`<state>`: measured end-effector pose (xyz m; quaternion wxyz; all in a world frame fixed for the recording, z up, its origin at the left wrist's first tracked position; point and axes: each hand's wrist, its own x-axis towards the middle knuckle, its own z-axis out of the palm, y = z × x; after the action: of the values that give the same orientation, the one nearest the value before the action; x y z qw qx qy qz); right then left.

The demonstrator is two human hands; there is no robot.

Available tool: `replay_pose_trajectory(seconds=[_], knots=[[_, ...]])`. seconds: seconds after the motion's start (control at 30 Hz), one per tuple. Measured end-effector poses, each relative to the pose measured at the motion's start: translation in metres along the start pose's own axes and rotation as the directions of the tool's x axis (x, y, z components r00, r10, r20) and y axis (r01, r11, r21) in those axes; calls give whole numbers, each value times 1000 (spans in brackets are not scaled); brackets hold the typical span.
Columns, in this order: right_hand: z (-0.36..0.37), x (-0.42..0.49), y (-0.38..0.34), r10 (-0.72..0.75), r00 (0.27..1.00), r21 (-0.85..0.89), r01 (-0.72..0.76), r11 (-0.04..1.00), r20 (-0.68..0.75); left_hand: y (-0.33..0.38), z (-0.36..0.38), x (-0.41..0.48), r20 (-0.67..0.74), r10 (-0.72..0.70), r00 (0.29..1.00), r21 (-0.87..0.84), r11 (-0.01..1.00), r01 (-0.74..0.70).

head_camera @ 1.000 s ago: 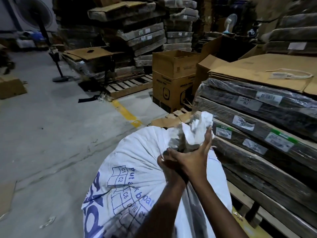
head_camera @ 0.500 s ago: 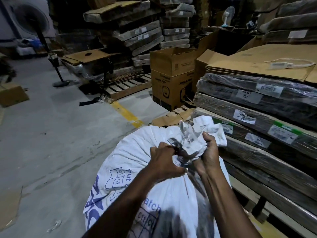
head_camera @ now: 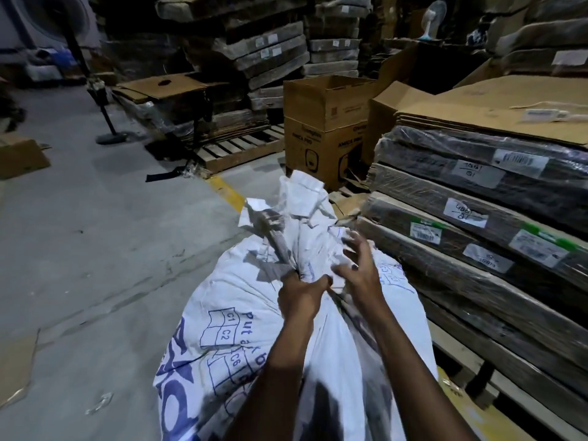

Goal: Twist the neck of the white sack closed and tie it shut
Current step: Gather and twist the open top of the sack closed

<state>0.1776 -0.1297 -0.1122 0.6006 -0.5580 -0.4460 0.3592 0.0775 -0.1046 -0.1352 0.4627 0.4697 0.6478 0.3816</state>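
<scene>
The 2 arms come in from 6 o'clock over the white sack (head_camera: 241, 313), which stands full on the floor (head_camera: 79, 249) at the centre. The left hand (head_camera: 302, 296) is clenched around the gathered neck (head_camera: 286, 256). The right hand (head_camera: 358, 268), at 3 o'clock of it, has the fingers spread and released, only near the cloth. At 3 o'clock are wrapped stacks (head_camera: 477, 224); at 12 o'clock stands a box (head_camera: 321, 122).

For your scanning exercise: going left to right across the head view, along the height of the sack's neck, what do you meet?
Bare floor → gathered neck → right hand → wrapped stacks.
</scene>
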Motion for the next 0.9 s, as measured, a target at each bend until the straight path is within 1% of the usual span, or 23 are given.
replay_pose_trajectory(seconds=[0.03,0.07,0.1,0.13,0.17,0.23,0.27,0.3,0.37,0.43,0.47,0.53,0.57,0.6,0.63,0.67,0.7,0.77,0.83,0.9], knots=[[-5,-3,8,15,993,-212,11,977,117,3,-1,2,-7,-22,1000,-25,999,22],[-6,-7,12,68,968,-435,45,899,241,5,-1,3,-10,-39,999,-47,998,38],[-4,-11,18,123,940,-600,100,794,319,7,-1,5,-2,-57,998,-68,996,56],[-1,-13,22,167,923,-690,130,712,347,9,-1,6,11,-68,998,-93,993,69],[1,-16,24,195,918,-718,124,685,345,11,-1,5,28,-75,997,-111,991,78],[0,-14,25,224,911,-704,96,703,347,13,-1,2,59,-78,995,-114,990,85],[-1,-14,24,237,902,-695,90,713,360,14,0,1,60,-79,995,-61,995,82],[-2,-13,26,246,897,-693,86,715,366,17,0,-2,52,-76,996,33,997,75],[-2,-14,27,231,907,-685,81,724,352,21,3,-5,44,-29,999,189,982,20],[2,-18,26,186,939,-692,71,718,289,25,2,-6,115,-4,993,226,974,-22],[5,-20,25,153,956,-699,69,712,250,25,2,-4,183,23,983,184,981,-57],[11,-23,24,93,975,-708,80,701,202,17,-1,5,288,86,954,12,996,-93],[13,-23,24,82,976,-715,89,693,201,15,-4,7,329,88,940,-64,995,-71],[15,-23,22,90,975,-723,87,685,203,15,-7,8,383,65,921,-131,991,-16],[15,-21,21,125,974,-725,53,687,189,19,-12,3,426,17,904,-183,981,68],[16,-19,17,169,971,-712,1,702,167,23,-16,-1,444,-38,895,-208,968,144],[16,-16,15,216,966,-689,-62,722,139,26,-17,-2,432,-79,898,-209,960,185],[17,-13,11,243,968,-636,-144,758,70,28,-18,-3,416,-115,902,-178,962,205],[20,-13,10,172,985,-573,-151,806,-17,28,-16,-5,423,-103,900,-177,965,194],[24,-14,14,102,989,-513,-141,846,-105,27,-15,-8,438,-64,896,-218,960,175]])
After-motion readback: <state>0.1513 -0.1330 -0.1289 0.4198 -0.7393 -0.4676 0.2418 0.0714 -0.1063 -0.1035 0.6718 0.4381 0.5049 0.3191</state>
